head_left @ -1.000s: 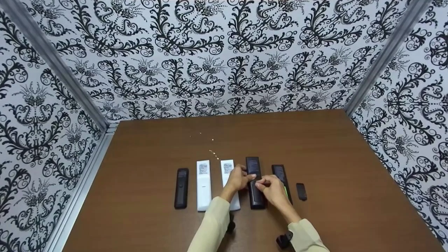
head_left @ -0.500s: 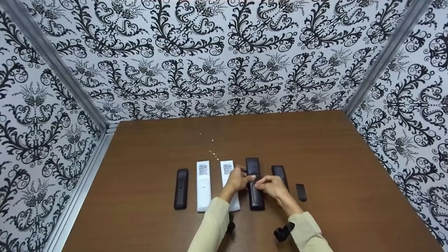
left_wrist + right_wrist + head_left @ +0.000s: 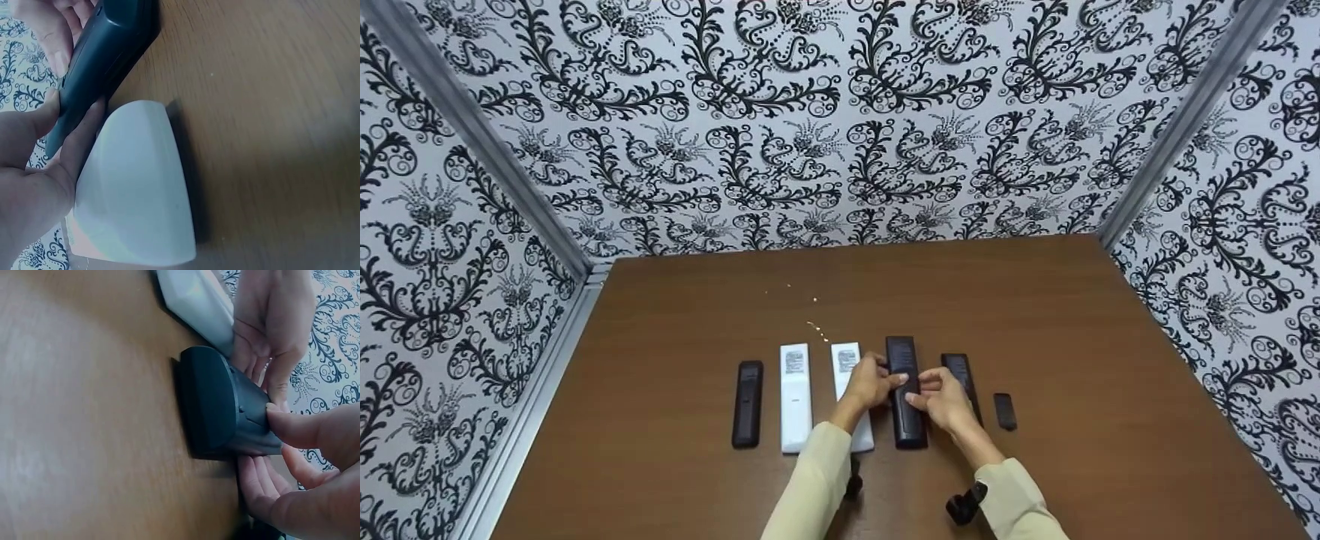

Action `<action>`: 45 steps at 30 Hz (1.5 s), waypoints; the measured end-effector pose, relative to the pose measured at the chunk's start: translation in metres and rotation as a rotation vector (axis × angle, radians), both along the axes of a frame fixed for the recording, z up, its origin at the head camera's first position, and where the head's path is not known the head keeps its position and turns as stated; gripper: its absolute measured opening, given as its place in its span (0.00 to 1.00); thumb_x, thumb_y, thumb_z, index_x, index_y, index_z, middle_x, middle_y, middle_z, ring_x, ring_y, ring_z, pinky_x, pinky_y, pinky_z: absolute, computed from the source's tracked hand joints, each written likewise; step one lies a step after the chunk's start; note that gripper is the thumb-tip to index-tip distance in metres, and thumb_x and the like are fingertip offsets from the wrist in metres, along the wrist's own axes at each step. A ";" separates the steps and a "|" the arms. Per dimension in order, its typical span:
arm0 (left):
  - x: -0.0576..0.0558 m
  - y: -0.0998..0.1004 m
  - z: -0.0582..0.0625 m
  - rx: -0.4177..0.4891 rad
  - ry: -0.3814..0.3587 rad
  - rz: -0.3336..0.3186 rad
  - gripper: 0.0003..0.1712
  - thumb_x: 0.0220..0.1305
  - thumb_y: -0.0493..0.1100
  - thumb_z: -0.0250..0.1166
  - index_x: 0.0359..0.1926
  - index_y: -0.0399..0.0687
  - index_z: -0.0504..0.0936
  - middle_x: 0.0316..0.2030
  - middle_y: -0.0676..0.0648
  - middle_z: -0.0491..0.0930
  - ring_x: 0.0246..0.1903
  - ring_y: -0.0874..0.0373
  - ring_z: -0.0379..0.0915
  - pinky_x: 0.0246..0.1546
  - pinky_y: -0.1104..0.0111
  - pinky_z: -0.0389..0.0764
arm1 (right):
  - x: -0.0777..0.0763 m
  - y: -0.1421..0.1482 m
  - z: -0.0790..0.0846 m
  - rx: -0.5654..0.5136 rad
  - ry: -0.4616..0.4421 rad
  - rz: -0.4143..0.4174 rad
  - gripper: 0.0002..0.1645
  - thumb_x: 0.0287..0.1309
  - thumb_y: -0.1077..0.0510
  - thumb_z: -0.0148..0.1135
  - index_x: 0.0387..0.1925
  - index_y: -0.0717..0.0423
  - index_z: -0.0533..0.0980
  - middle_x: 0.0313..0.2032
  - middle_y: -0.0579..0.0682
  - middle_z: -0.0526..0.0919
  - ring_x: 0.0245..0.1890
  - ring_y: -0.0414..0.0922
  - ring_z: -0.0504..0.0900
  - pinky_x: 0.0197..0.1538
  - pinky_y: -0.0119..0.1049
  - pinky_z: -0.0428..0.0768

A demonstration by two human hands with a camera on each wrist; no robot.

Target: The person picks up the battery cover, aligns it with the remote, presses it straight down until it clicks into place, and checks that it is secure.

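A black remote control (image 3: 911, 431) lies face down on the table between both hands. My left hand (image 3: 871, 384) grips it across its upper half, thumb on the back and fingers along the left side. My right hand (image 3: 949, 403) holds the same remote from the right. In the right wrist view, that hand's thumb presses on the black remote's (image 3: 209, 402) back near a cover seam, while the fingers lie at its side. Just left of it, partly under my left hand and forearm, is a white remote (image 3: 138, 185) with a printed label.
A second white remote (image 3: 796, 409) and a slim black remote (image 3: 747, 405) lie to the left. To the right, another black remote (image 3: 958, 367) is partly hidden by my right hand, with a small black flat piece (image 3: 1005, 412) beyond it. Patterned walls surround the brown table (image 3: 675, 315).
My right fingertips, earlier bunched together over the remote's back, have spread apart, with the fingers now at its right edge and the thumb on its back. The left hand keeps its hold.
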State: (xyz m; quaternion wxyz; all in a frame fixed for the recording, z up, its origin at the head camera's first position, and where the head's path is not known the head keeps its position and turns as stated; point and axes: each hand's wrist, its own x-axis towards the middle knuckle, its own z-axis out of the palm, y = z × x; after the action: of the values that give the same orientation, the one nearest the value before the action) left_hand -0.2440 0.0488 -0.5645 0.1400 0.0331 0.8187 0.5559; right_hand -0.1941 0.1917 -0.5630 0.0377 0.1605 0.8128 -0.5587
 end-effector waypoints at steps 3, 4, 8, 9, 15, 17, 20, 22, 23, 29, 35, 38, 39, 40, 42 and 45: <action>0.001 0.002 0.001 -0.038 0.044 0.020 0.24 0.61 0.37 0.72 0.52 0.28 0.73 0.40 0.35 0.83 0.36 0.50 0.84 0.31 0.65 0.86 | 0.002 -0.002 -0.001 0.024 -0.002 0.018 0.28 0.58 0.66 0.69 0.59 0.66 0.72 0.54 0.67 0.80 0.56 0.59 0.81 0.56 0.46 0.82; 0.001 0.002 0.001 -0.053 0.051 0.029 0.24 0.61 0.38 0.72 0.52 0.28 0.73 0.39 0.35 0.84 0.36 0.51 0.83 0.32 0.65 0.86 | 0.003 -0.002 -0.001 0.032 -0.006 0.022 0.28 0.59 0.66 0.68 0.61 0.66 0.71 0.55 0.67 0.80 0.57 0.59 0.81 0.56 0.46 0.81; 0.004 0.005 0.004 -0.129 0.100 0.057 0.22 0.59 0.39 0.74 0.48 0.29 0.77 0.34 0.40 0.83 0.33 0.57 0.78 0.36 0.67 0.83 | 0.005 -0.006 -0.003 0.096 -0.005 0.034 0.27 0.64 0.65 0.64 0.63 0.66 0.72 0.56 0.66 0.80 0.57 0.58 0.80 0.57 0.46 0.82; 0.005 0.006 0.004 -0.146 0.110 0.063 0.21 0.58 0.39 0.74 0.46 0.29 0.78 0.33 0.41 0.82 0.32 0.58 0.76 0.36 0.66 0.82 | 0.005 -0.006 -0.004 0.115 0.000 0.035 0.26 0.64 0.64 0.64 0.63 0.66 0.72 0.55 0.65 0.80 0.57 0.58 0.81 0.57 0.46 0.82; 0.009 0.012 0.006 -0.321 0.191 0.092 0.17 0.57 0.43 0.75 0.38 0.33 0.81 0.31 0.42 0.84 0.30 0.55 0.77 0.35 0.61 0.82 | 0.007 -0.010 -0.009 0.178 0.032 0.033 0.24 0.66 0.63 0.63 0.61 0.67 0.74 0.54 0.65 0.79 0.56 0.57 0.81 0.58 0.47 0.81; 0.010 0.013 0.007 -0.373 0.226 0.099 0.17 0.57 0.44 0.75 0.37 0.33 0.82 0.31 0.40 0.85 0.30 0.53 0.80 0.35 0.58 0.82 | 0.008 -0.012 -0.010 0.181 0.036 0.029 0.24 0.66 0.63 0.62 0.62 0.67 0.73 0.54 0.64 0.78 0.55 0.56 0.80 0.58 0.47 0.81; 0.013 0.013 0.005 -0.388 0.268 0.107 0.17 0.57 0.43 0.75 0.36 0.32 0.83 0.31 0.38 0.85 0.30 0.50 0.81 0.34 0.57 0.82 | 0.008 -0.013 -0.012 0.181 0.047 0.025 0.25 0.66 0.63 0.62 0.62 0.68 0.73 0.54 0.64 0.77 0.55 0.55 0.80 0.58 0.47 0.80; 0.014 0.013 0.004 -0.370 0.286 0.110 0.16 0.58 0.43 0.75 0.34 0.31 0.83 0.30 0.38 0.85 0.29 0.50 0.81 0.31 0.58 0.82 | 0.008 -0.014 -0.012 0.190 0.053 0.025 0.24 0.66 0.63 0.62 0.62 0.68 0.73 0.53 0.64 0.77 0.54 0.55 0.80 0.58 0.47 0.80; 0.014 0.013 0.003 -0.363 0.295 0.112 0.16 0.58 0.43 0.74 0.34 0.31 0.83 0.29 0.38 0.85 0.28 0.51 0.81 0.30 0.59 0.81 | 0.008 -0.014 -0.012 0.196 0.058 0.026 0.24 0.66 0.63 0.62 0.61 0.68 0.73 0.53 0.64 0.78 0.54 0.55 0.80 0.57 0.47 0.80; 0.019 0.014 0.001 -0.357 0.331 0.131 0.15 0.59 0.43 0.73 0.31 0.31 0.84 0.27 0.39 0.83 0.27 0.50 0.82 0.27 0.59 0.81 | 0.012 -0.014 -0.012 0.241 0.119 0.035 0.23 0.65 0.63 0.64 0.59 0.68 0.76 0.48 0.63 0.80 0.48 0.53 0.83 0.53 0.46 0.82; 0.026 0.021 0.003 -0.440 0.374 0.168 0.15 0.58 0.43 0.74 0.35 0.32 0.84 0.30 0.39 0.81 0.28 0.47 0.83 0.29 0.59 0.83 | 0.024 -0.008 -0.004 0.267 0.184 0.044 0.19 0.66 0.59 0.63 0.55 0.67 0.79 0.47 0.63 0.84 0.45 0.54 0.85 0.48 0.45 0.84; 0.029 0.027 0.007 -0.496 0.426 0.181 0.17 0.57 0.43 0.75 0.39 0.32 0.83 0.34 0.39 0.78 0.33 0.45 0.82 0.36 0.58 0.84 | 0.033 0.002 0.001 0.235 0.199 0.006 0.15 0.67 0.59 0.62 0.51 0.64 0.82 0.44 0.61 0.87 0.42 0.50 0.86 0.42 0.38 0.83; 0.030 0.029 0.009 -0.505 0.444 0.180 0.18 0.57 0.43 0.75 0.40 0.32 0.83 0.35 0.38 0.78 0.35 0.44 0.82 0.38 0.57 0.84 | 0.036 0.007 0.003 0.226 0.203 -0.014 0.14 0.67 0.59 0.62 0.50 0.63 0.82 0.42 0.60 0.88 0.39 0.48 0.86 0.39 0.36 0.82; 0.030 0.032 0.010 -0.504 0.452 0.172 0.19 0.57 0.43 0.75 0.41 0.32 0.82 0.37 0.38 0.78 0.37 0.44 0.81 0.41 0.57 0.84 | 0.038 0.012 0.004 0.223 0.203 -0.035 0.13 0.67 0.59 0.63 0.49 0.62 0.83 0.41 0.59 0.89 0.37 0.46 0.86 0.37 0.33 0.81; 0.031 0.037 0.015 -0.476 0.451 0.150 0.19 0.58 0.43 0.75 0.42 0.32 0.82 0.39 0.37 0.78 0.40 0.43 0.81 0.44 0.57 0.83 | 0.042 0.023 0.007 0.221 0.193 -0.079 0.12 0.66 0.58 0.63 0.47 0.59 0.84 0.36 0.56 0.89 0.33 0.42 0.83 0.33 0.30 0.77; 0.032 0.044 0.020 -0.403 0.397 0.113 0.20 0.60 0.43 0.73 0.47 0.33 0.82 0.43 0.36 0.77 0.44 0.43 0.81 0.48 0.58 0.83 | 0.047 0.041 0.009 0.252 0.181 -0.119 0.11 0.65 0.57 0.65 0.46 0.58 0.84 0.35 0.55 0.88 0.31 0.38 0.80 0.32 0.28 0.74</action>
State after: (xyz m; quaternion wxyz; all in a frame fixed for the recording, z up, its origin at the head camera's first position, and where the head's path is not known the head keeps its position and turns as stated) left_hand -0.2120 0.0926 -0.5447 -0.0506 0.0672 0.9247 0.3714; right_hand -0.1468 0.2322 -0.5542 -0.0892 0.1610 0.8656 -0.4657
